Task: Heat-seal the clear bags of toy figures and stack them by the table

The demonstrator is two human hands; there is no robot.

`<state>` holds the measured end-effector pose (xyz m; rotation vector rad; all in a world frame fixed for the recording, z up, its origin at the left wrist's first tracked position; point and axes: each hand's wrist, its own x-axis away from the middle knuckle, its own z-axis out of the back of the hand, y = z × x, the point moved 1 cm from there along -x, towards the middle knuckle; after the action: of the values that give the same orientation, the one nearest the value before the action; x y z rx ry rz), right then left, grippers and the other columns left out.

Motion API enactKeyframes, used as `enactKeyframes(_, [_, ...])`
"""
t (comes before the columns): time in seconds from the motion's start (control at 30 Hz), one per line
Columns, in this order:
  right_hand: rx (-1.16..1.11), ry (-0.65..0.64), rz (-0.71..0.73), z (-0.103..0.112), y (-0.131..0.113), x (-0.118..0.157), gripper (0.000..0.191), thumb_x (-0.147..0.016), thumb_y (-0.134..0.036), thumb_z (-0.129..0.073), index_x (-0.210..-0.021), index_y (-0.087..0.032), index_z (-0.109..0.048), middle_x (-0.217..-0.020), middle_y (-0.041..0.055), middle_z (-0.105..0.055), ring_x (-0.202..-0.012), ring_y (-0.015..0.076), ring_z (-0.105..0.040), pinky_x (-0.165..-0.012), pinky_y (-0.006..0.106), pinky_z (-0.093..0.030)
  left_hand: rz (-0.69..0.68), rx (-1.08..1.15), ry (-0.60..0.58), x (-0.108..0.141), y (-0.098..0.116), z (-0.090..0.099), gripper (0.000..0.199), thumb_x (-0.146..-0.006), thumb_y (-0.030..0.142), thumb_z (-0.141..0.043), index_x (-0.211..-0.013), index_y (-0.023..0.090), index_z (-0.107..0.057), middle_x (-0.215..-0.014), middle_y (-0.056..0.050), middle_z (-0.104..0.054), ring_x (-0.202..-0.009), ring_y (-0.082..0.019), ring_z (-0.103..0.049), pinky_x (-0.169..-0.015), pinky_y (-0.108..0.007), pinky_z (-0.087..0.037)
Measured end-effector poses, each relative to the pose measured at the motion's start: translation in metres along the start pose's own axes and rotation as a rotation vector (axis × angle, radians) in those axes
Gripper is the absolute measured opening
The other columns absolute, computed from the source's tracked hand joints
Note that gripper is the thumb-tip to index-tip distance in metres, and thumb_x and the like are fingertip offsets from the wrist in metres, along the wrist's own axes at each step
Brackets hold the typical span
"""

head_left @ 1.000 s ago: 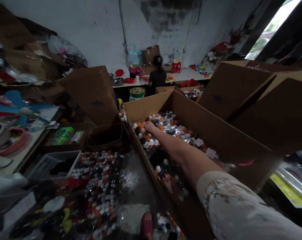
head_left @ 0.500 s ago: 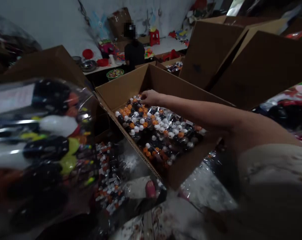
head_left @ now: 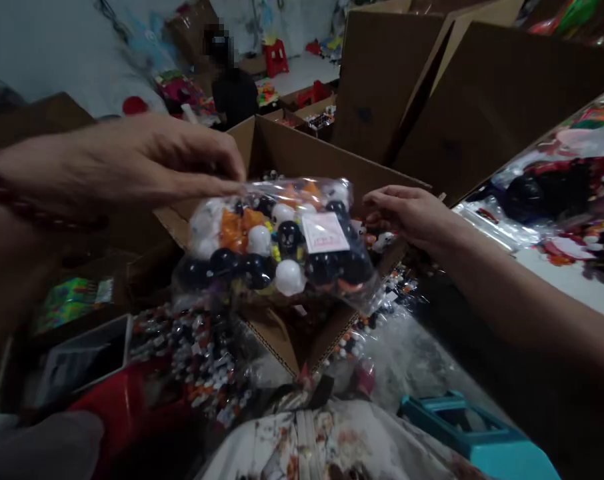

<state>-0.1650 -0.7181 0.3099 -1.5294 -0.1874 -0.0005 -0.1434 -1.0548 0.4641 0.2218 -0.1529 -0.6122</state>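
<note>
A clear plastic bag packed with small white, black and orange skull and pumpkin pieces hangs over an open cardboard box. A white label shows on its front. My left hand, slightly blurred, pinches the bag's upper left edge between thumb and fingers. Just past the bag's right edge is my right hand, its fingers loosely bent and apart from the bag. Beneath the bag, most of the box's contents are hidden.
Bags of similar pieces lie on the floor at left. A teal plastic item stands low at right. Tall cardboard flaps rise behind the box, and a table with packed toys is at right. A person sits farther back.
The bag has moved from the left side to above the box, with my left hand now visible on it. My right hand has drawn back out of the box toward the right.
</note>
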Motion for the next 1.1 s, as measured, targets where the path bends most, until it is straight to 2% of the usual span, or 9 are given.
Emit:
enactKeyframes(0.1, [0.031,0.043,0.074,0.009,0.013,0.014,0.018,-0.088,-0.034,-0.068,-0.089,-0.016,-0.065,-0.078,0.0048,-0.066,-0.064,0.0131,-0.063,-0.057,0.022,-0.05,-0.14,0.035,-0.069,-0.03,0.015,-0.018,0.059,-0.081,0.059,-0.045,-0.1,0.007,-0.066,-0.09,0.006,-0.06,-0.087,-0.01,-0.06,-0.087,-0.031,-0.045])
enactKeyframes(0.23, [0.207,0.02,0.189,0.002,0.017,0.027,0.022,-0.091,-0.037,-0.064,-0.097,-0.016,-0.065,-0.073,0.003,-0.065,-0.065,0.013,-0.062,-0.06,0.022,-0.048,-0.272,0.089,-0.084,-0.053,0.017,-0.042,0.047,-0.088,0.049,-0.047,-0.095,0.006,-0.066,-0.108,-0.001,-0.059,-0.101,-0.01,-0.058,-0.096,-0.032,-0.042])
enactKeyframes(0.33, [0.358,0.008,0.284,-0.005,0.021,0.027,0.022,-0.093,-0.035,-0.06,-0.1,-0.015,-0.065,-0.073,0.0024,-0.064,-0.065,0.0128,-0.06,-0.061,0.023,-0.046,-0.35,0.109,-0.115,-0.066,0.015,-0.049,0.043,-0.09,0.043,-0.046,-0.106,0.007,-0.065,-0.115,0.0,-0.06,-0.109,-0.011,-0.056,-0.099,-0.035,-0.04])
enactKeyframes(0.43, [0.473,0.027,0.416,-0.006,0.027,0.023,0.022,-0.093,-0.034,-0.057,-0.099,-0.015,-0.066,-0.082,0.0037,-0.064,-0.067,0.0124,-0.058,-0.065,0.025,-0.045,-0.264,0.144,-0.191,-0.078,0.018,-0.052,0.047,-0.088,0.043,-0.048,-0.116,0.007,-0.062,-0.109,0.004,-0.063,-0.106,-0.01,-0.059,-0.097,-0.034,-0.042])
enactKeyframes(0.53, [0.533,0.055,0.52,-0.004,0.032,0.021,0.02,-0.093,-0.033,-0.057,-0.097,-0.015,-0.066,-0.093,0.0053,-0.062,-0.073,0.0128,-0.056,-0.069,0.026,-0.043,-0.108,0.128,-0.268,-0.085,0.023,-0.056,0.052,-0.089,0.042,-0.042,-0.111,0.0,-0.062,-0.105,0.003,-0.063,-0.104,-0.012,-0.061,-0.094,-0.033,-0.043])
enactKeyframes(0.63, [0.556,0.052,0.563,-0.003,0.034,0.02,0.018,-0.094,-0.031,-0.056,-0.094,-0.016,-0.066,-0.092,0.0046,-0.06,-0.076,0.0132,-0.054,-0.071,0.026,-0.042,-0.012,0.127,-0.355,-0.085,0.022,-0.063,0.052,-0.093,0.039,-0.034,-0.107,-0.003,-0.061,-0.103,0.001,-0.063,-0.102,-0.013,-0.061,-0.091,-0.029,-0.045])
enactKeyframes(0.77, [0.63,0.047,0.574,-0.005,0.034,0.021,0.014,-0.093,-0.029,-0.058,-0.094,-0.016,-0.064,-0.093,0.0045,-0.059,-0.076,0.0137,-0.052,-0.072,0.027,-0.041,-0.018,0.224,-0.473,-0.08,0.006,-0.081,0.051,-0.094,0.045,-0.043,-0.108,0.001,-0.063,-0.101,-0.001,-0.065,-0.097,-0.012,-0.059,-0.089,-0.026,-0.046])
enactKeyframes(0.9, [0.67,0.038,0.564,-0.006,0.034,0.021,0.013,-0.091,-0.028,-0.059,-0.095,-0.016,-0.063,-0.097,0.0057,-0.058,-0.071,0.0126,-0.049,-0.068,0.026,-0.04,-0.029,0.366,-0.617,-0.074,-0.014,-0.11,0.047,-0.09,0.052,-0.052,-0.107,0.011,-0.067,-0.103,-0.003,-0.066,-0.098,-0.016,-0.058,-0.091,-0.027,-0.046])
enactKeyframes(1.1, [0.66,0.033,0.584,-0.006,0.034,0.019,0.013,-0.092,-0.027,-0.06,-0.094,-0.015,-0.064,-0.094,0.0055,-0.057,-0.073,0.0133,-0.05,-0.068,0.026,-0.04,-0.06,0.372,-0.825,-0.073,-0.02,-0.159,0.03,-0.09,0.041,-0.051,-0.094,0.016,-0.066,-0.098,-0.003,-0.068,-0.092,-0.016,-0.057,-0.086,-0.022,-0.044])
